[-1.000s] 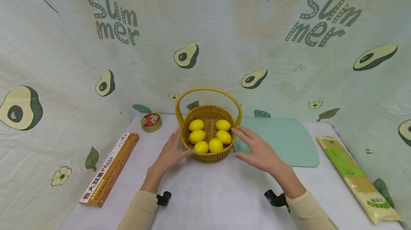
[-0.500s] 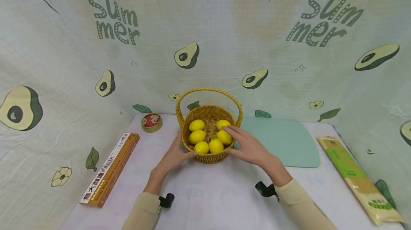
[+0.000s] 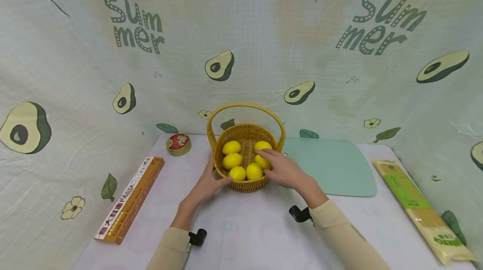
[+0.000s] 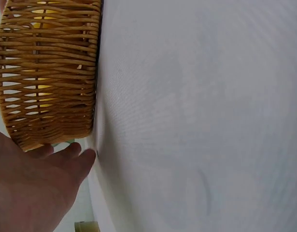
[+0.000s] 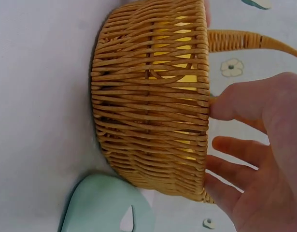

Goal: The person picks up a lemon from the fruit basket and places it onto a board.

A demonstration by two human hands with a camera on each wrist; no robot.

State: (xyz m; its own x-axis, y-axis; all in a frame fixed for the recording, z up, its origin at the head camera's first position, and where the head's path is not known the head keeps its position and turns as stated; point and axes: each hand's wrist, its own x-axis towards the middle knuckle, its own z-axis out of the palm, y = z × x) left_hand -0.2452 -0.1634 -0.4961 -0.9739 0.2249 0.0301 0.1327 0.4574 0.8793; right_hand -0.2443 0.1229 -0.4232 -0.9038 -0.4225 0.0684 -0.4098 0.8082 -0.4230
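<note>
A round wicker basket [image 3: 249,185] with a tall arched handle stands at the back middle of the table. Several yellow lemons [image 3: 232,161] lie inside along its left, front and right. Against the basket's left side rests my left hand [image 3: 205,184], its thumb at the front rim and its fingers stretched along the outer wall. My right hand [image 3: 287,170] reaches over the right rim. Its fingers are over a lemon [image 3: 263,162] on that side, which they partly cover, and the thumb is at the rim. In the right wrist view, the basket wall hides the fingertips.
A pale green cutting board [image 3: 332,167] lies to the basket's right, with a pasta packet [image 3: 422,211] farther right. On the left are a long pasta box [image 3: 129,200] and a round red-topped tin [image 3: 178,144]. Printed cloth [image 3: 256,31] hangs close behind the basket.
My right hand has moved left, from beside the basket's right rim to over the lemons inside. My left hand stays at the basket's left side. The basket has hardly moved.
</note>
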